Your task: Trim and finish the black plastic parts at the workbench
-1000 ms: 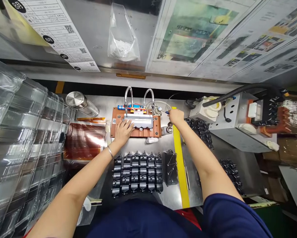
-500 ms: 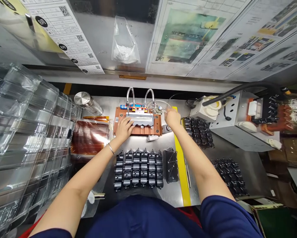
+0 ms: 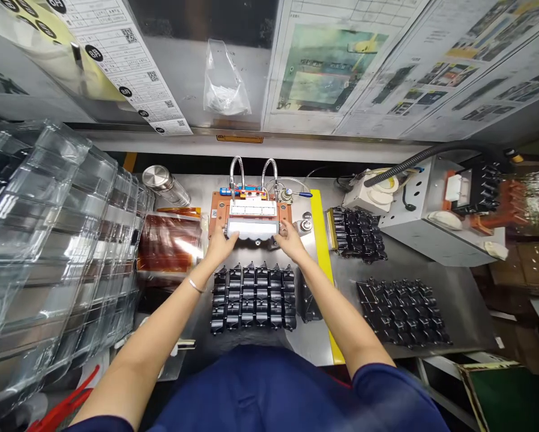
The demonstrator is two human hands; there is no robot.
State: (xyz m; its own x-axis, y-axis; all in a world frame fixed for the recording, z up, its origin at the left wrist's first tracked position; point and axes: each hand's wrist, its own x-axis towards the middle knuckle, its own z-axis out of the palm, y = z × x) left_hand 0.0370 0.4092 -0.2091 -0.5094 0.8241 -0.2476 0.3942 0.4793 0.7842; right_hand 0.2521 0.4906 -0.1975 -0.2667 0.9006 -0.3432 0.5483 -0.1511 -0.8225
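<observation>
My left hand (image 3: 223, 243) grips the left end of a long grey part with a scalloped front edge (image 3: 252, 229). The fingers of my right hand (image 3: 290, 241) close round its right end. This part is tilted over the front of a reddish-brown fixture (image 3: 286, 213). Behind it, on the fixture, shows a white strip with rows of dark dots (image 3: 252, 207). A lever with a blue tip (image 3: 305, 194) sticks out at the fixture's right rear. Nearest my forearms lies a block of black ribbed parts (image 3: 253, 298); my right forearm partly covers another black part (image 3: 309, 303).
Clear plastic trays (image 3: 75, 240) are stacked high on the left, near a steel flask (image 3: 165, 186) and a brown film roll (image 3: 170, 243). Yellow tape (image 3: 320, 228) crosses the bench. More black parts (image 3: 357, 234) and a grey machine box (image 3: 425, 216) stand right.
My right hand has left the lever area and moved left to the grey part's right end. The part has come forward off the white dotted strip, held by both hands.
</observation>
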